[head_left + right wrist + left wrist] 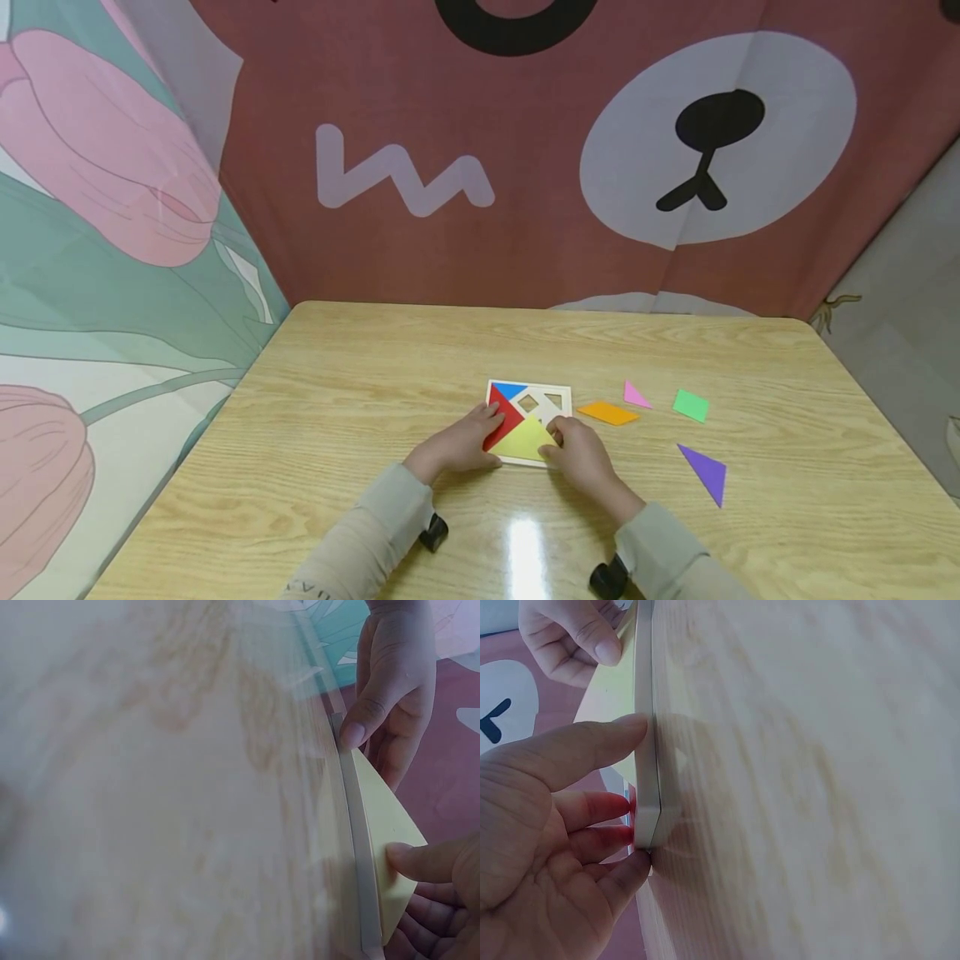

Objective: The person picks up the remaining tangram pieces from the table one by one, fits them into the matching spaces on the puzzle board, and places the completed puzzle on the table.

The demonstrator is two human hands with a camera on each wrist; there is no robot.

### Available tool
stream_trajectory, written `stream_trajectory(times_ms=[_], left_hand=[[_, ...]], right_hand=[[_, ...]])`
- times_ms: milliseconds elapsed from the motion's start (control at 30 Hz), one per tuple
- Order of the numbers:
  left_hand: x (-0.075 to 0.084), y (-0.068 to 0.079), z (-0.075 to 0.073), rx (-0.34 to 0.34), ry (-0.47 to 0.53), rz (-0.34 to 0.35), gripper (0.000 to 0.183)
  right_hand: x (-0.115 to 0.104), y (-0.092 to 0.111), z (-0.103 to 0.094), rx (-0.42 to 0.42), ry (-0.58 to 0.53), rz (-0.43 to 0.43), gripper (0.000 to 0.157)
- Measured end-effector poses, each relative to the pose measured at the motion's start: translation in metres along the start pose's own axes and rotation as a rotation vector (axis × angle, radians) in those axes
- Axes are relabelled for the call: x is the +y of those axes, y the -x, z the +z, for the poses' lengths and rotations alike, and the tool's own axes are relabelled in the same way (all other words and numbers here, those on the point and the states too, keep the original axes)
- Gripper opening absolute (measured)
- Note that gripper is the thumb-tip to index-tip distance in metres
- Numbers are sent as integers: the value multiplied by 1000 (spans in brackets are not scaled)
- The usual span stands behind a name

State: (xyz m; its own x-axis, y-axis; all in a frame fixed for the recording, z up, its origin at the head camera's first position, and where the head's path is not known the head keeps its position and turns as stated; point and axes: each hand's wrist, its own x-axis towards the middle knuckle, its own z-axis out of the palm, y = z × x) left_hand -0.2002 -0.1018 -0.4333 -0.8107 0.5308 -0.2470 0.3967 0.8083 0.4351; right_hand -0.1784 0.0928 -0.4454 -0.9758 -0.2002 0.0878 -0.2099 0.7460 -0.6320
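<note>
A white tangram board (543, 408) lies on the table with a red triangle (510, 411) and a blue triangle (508, 389) set in it. My left hand (463, 440) holds the board's near left corner, thumb at the near edge and fingers over the red piece. At the board's near side is a large yellow triangle (522, 440), whose right end my right hand (587, 458) pinches. In the right wrist view, the yellow triangle (379, 825) rises at a tilt from the board's edge, the right thumb (424, 861) on its face.
Right of the board lie loose pieces: an orange parallelogram (608, 412), a pink triangle (636, 396), a green square (691, 405) and a purple triangle (707, 473). The wooden table (337, 400) ends at a printed curtain (525, 267) behind.
</note>
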Motion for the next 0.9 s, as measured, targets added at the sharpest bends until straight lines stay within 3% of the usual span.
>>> stream_trajectory(times_ms=[333,900], left_hand=[[2,2,0,-11,18,-14,67],[1,1,0,-5,12,-6,67]], right_hand=[[-2,-2,-1,-48,37,32,27],[-6,-5,-2,-80,64,36,19]])
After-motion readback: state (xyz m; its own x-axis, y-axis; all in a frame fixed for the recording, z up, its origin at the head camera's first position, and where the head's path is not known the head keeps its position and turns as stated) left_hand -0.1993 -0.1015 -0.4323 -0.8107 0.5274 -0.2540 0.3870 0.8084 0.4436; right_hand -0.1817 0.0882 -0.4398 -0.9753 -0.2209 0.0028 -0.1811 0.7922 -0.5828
